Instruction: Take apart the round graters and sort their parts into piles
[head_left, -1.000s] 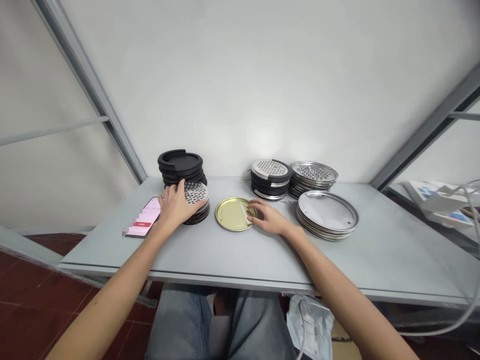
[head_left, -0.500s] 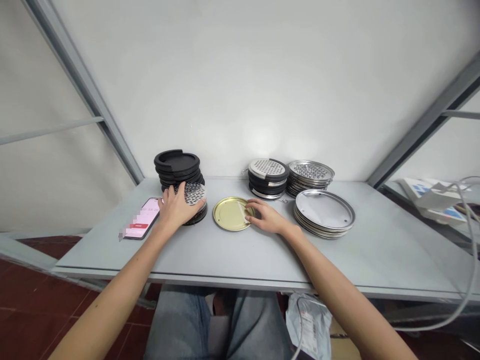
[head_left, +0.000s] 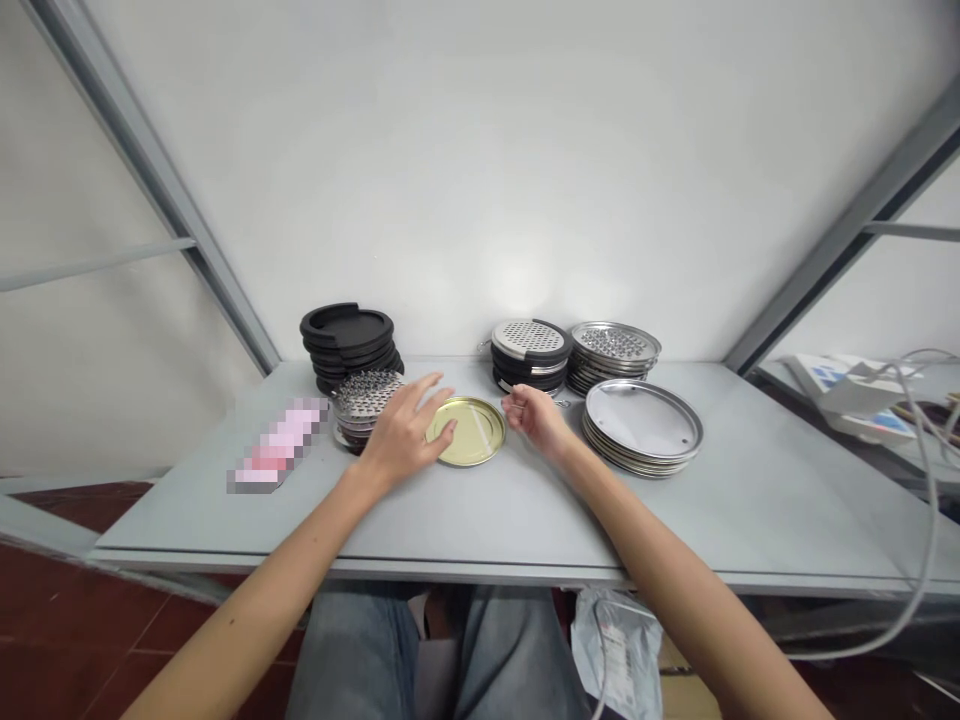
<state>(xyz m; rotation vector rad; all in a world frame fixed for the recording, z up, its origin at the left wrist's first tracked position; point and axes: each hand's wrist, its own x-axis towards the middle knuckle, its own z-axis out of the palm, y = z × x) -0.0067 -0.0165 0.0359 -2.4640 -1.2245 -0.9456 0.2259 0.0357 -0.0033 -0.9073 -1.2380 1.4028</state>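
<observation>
A round gold-coloured metal lid (head_left: pixel 472 432) lies flat on the table between my hands. My left hand (head_left: pixel 405 435) is open, fingers spread, over the lid's left edge and beside a small stack of perforated metal grater discs (head_left: pixel 369 395). To the right of the lid my right hand (head_left: pixel 536 415) is raised a little, its fingers curled in towards the thumb. Whether anything small is between those fingers is hidden. Just right of it stands a stack of silver metal lids (head_left: pixel 643 418).
Black ring-shaped holders (head_left: pixel 349 330) are piled at the back left. Behind my right hand are a stack of graters with black rims (head_left: pixel 531 345) and a stack of silver grater discs (head_left: pixel 616 345). A phone (head_left: pixel 279 445), pixelated, lies at the left. White cables (head_left: pixel 934 500) hang at the right.
My left hand has come off the grater discs and moved right, fingers opening, to the gold lid. My right hand has lifted from the lid and its fingers have curled.
</observation>
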